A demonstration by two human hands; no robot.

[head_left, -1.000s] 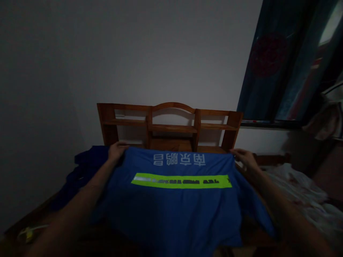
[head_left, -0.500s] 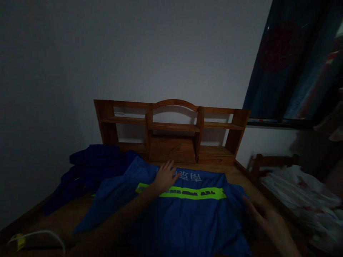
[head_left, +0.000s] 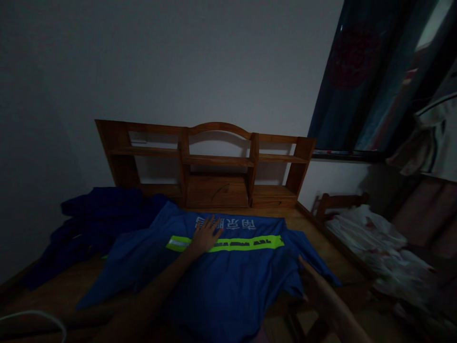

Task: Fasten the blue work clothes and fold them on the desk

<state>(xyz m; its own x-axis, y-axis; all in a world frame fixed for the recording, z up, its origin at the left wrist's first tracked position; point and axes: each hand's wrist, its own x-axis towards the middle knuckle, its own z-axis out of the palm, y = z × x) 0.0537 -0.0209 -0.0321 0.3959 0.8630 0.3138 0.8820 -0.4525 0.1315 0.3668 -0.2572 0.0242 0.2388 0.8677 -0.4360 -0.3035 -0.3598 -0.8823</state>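
Note:
A blue work jacket [head_left: 228, 281] is spread over the wooden desk, with pale lettering and a yellow-green reflective strip across it. My left hand [head_left: 206, 237] lies flat on the jacket over the lettering and strip, its fingers spread. At the jacket's right side is my right hand [head_left: 316, 281], fingers stretched out and apart, beside the right sleeve [head_left: 314, 255]. Whether it touches the cloth I cannot tell in the dim light. The jacket's lower end hangs over the desk's near edge.
A darker blue crumpled garment [head_left: 103, 214] is heaped on the desk's left. Behind stands a wooden shelf unit [head_left: 217, 159] against the wall. White plastic bags [head_left: 367, 228] sit to the right near a wooden chair back [head_left: 342, 200]. A pale cable [head_left: 35, 313] curves at lower left.
The view has swung to the right. My right hand has moved in toward the jacket's side, and the right sleeve now shows stretched outward. My left hand stays flat on the jacket.

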